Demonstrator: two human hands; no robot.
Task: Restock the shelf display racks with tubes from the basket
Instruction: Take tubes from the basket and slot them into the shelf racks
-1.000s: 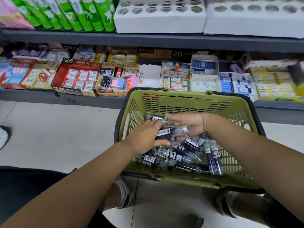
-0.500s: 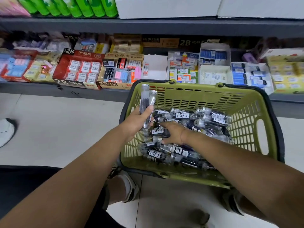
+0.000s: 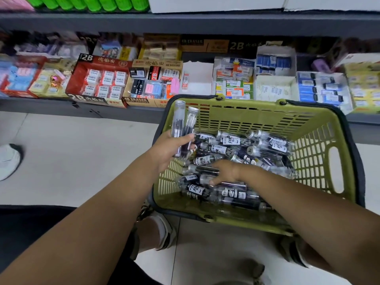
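Aisle floor (image 3: 72,161): basket (image 3: 246,105) of tubes (image 3: 226,149). Left hand (image 3: 170,149) grips two upright. Right hand (image 3: 225,171), grip unclear, touches tubes lying crosswise.

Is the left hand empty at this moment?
No, the left hand grips two clear tubes upright above the left rim of the green basket.

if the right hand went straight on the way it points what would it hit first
Probably the loose tubes lying left of it: the right hand points left and down into that pile. Behind them is the basket wall. Depth is unclear.
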